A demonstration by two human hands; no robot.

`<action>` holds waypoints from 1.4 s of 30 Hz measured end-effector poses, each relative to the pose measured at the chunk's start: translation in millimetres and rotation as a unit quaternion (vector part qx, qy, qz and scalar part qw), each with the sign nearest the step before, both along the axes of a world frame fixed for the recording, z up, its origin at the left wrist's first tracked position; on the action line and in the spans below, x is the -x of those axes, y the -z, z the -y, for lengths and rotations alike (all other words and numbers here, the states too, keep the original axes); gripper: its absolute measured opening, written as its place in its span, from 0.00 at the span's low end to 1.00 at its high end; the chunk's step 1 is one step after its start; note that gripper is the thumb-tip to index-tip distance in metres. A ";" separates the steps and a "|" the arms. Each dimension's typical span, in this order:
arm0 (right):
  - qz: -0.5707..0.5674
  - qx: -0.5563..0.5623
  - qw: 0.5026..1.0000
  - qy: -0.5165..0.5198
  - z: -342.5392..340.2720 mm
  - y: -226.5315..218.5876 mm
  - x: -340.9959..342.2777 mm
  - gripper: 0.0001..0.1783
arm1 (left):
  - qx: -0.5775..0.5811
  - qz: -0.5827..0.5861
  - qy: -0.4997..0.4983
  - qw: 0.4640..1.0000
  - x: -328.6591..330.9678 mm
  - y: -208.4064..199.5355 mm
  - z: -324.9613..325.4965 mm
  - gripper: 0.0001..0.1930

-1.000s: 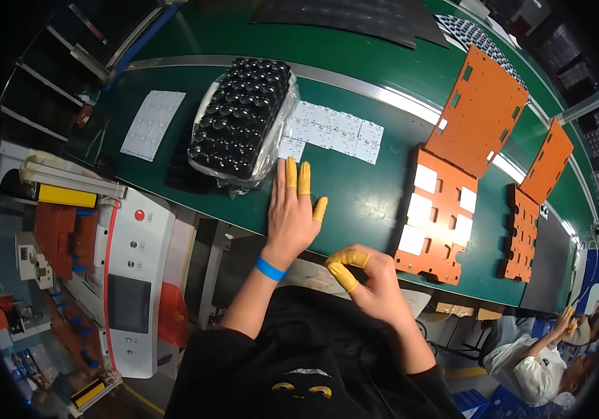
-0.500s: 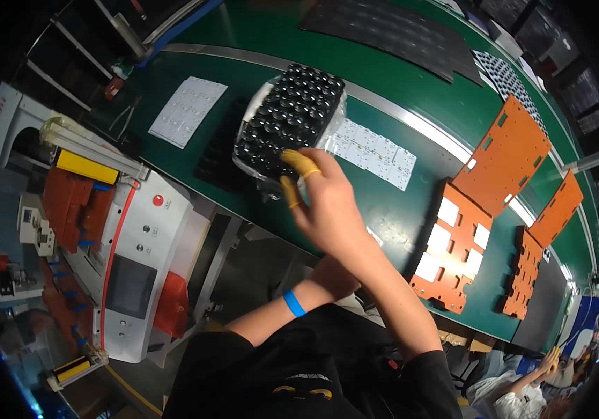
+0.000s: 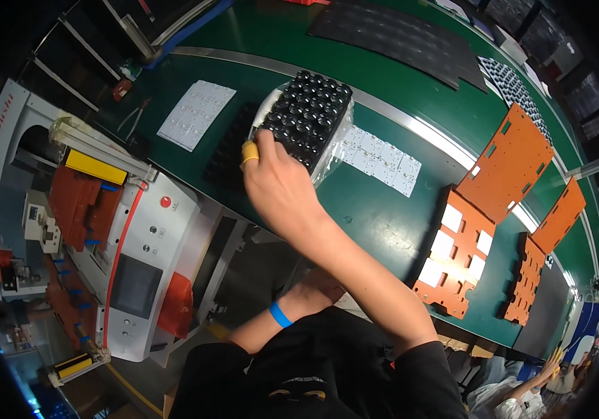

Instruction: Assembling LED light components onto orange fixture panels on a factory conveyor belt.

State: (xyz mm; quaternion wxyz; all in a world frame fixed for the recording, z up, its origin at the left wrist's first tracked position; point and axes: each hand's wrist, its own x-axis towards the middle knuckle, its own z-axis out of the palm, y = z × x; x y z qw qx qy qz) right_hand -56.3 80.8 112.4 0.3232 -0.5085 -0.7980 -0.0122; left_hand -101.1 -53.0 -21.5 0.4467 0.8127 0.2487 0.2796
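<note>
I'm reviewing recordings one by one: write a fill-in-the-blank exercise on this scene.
The right hand is at a tray of round cups coloured ____.
The wristband near the left hand is coloured ____.
The open, hinged orange fixtures stand on the picture's ____ side.
The worktable is coloured ____.
Missing words: black; blue; right; green.

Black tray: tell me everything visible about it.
The black tray looks like glossy plastic, with rows of round, shiny domes on top. Clear film shows along its right side, a whitish edge along its left. It lies slanted on the green table, far end rightward, between a white sheet and white boards. The right hand covers its near left corner; whether the fingers grip it is hidden.
</note>
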 end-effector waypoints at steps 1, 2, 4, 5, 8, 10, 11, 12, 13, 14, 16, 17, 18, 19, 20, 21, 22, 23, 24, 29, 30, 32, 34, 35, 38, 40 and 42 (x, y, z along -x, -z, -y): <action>-0.026 -0.005 1.000 0.001 3.2 -2.2 -1.2 0.12 | 0.006 -0.022 0.014 1.000 0.9 -15.6 -2.0 0.20; -0.049 0.002 0.999 -0.007 8.9 -6.5 -4.3 0.12 | 0.012 -0.043 0.031 0.999 1.8 -23.7 -3.1 0.22; -0.128 0.087 0.985 -0.072 31.0 -16.5 -14.6 0.13 | 0.034 -0.067 0.015 0.997 7.2 19.6 4.1 0.23; -0.182 0.146 0.966 -0.113 46.8 -26.3 -23.9 0.13 | 0.055 -0.094 -0.007 0.994 11.2 26.7 7.0 0.24; -0.309 0.236 0.909 -0.149 94.8 -32.8 -53.2 0.16 | 0.303 0.064 0.027 0.950 22.0 8.6 2.2 0.30; -0.324 0.252 0.903 -0.126 122.8 -30.0 -81.3 0.16 | 0.343 0.111 0.020 0.932 23.5 6.1 -6.5 0.34; -0.338 0.270 0.893 -0.122 137.0 -26.8 -94.5 0.17 | 0.246 0.145 0.011 0.958 21.3 -0.2 -12.0 0.24; -0.329 0.293 0.892 -0.102 150.3 -20.5 -110.9 0.17 | 0.109 0.079 -0.008 0.991 20.0 -4.5 -18.4 0.24; -0.321 0.317 0.888 -0.085 163.8 -11.5 -127.3 0.17 | -0.030 0.011 -0.030 0.999 19.2 -8.3 -23.9 0.23; -0.332 0.344 0.876 -0.055 178.1 -4.4 -140.8 0.16 | -0.229 -0.068 -0.047 0.970 15.1 -19.1 -28.1 0.21; -0.368 0.386 0.846 0.010 210.2 13.4 -163.0 0.15 | -0.277 -0.143 -0.088 0.946 13.1 -28.9 -25.7 0.21; -0.391 0.399 0.828 0.055 229.0 22.1 -171.4 0.15 | -0.275 -0.158 -0.100 0.943 12.4 -24.5 -24.3 0.21; -0.456 0.397 0.791 0.092 245.8 25.5 -178.0 0.15 | -0.275 -0.158 -0.094 0.944 10.8 -24.7 -24.0 0.21; -0.519 0.393 0.749 0.124 258.9 29.3 -181.9 0.15 | -0.298 -0.138 -0.082 0.941 12.1 -24.9 -23.8 0.19; -0.568 0.369 0.721 0.144 268.4 33.5 -183.1 0.15 | -0.319 -0.119 -0.068 0.938 14.3 -24.5 -22.5 0.17; -0.572 0.369 0.718 0.145 275.9 36.6 -183.1 0.15 | -0.318 -0.121 -0.064 0.938 16.7 -25.8 -20.1 0.17; -0.595 0.353 0.705 0.158 283.0 39.7 -183.4 0.15 | -0.316 -0.126 -0.051 0.939 18.9 -27.9 -16.5 0.16; -0.617 0.336 0.690 0.172 288.2 42.8 -183.7 0.14 | -0.314 -0.130 -0.037 0.940 19.9 -30.9 -13.2 0.15; -0.615 0.330 0.693 0.179 290.9 46.2 -182.6 0.16 | -0.316 -0.123 -0.037 0.940 19.1 -36.3 -10.6 0.13; -0.683 0.221 0.673 0.178 280.3 55.6 -158.3 0.17 | -0.159 0.030 -0.054 0.985 -27.3 -58.2 7.0 0.12; -0.669 0.200 0.700 0.150 277.9 55.6 -157.2 0.18 | -0.125 0.042 -0.039 0.990 -30.6 -63.8 9.1 0.13; -0.611 0.183 0.760 0.126 276.8 52.4 -161.5 0.18 | -0.091 0.054 -0.020 0.994 -37.1 -72.7 13.6 0.13; -0.606 0.179 0.765 0.128 276.3 50.3 -163.6 0.18 | -0.025 0.084 -0.028 0.996 -41.6 -76.0 18.6 0.13; -0.600 0.177 0.770 0.126 276.8 49.7 -163.9 0.18 | -0.025 0.083 -0.026 0.996 -44.5 -74.2 22.2 0.13; -0.605 0.189 0.763 0.129 281.2 48.9 -163.4 0.19 | 0.097 0.133 -0.059 0.985 -50.9 -65.8 31.8 0.10; -0.617 0.175 0.756 0.127 282.4 50.3 -161.1 0.19 | 0.205 0.191 -0.070 0.957 -60.3 -73.5 40.7 0.12; -0.630 0.162 0.749 0.125 283.0 51.4 -158.1 0.19 | 0.368 0.254 -0.066 0.892 -63.8 -81.9 44.5 0.15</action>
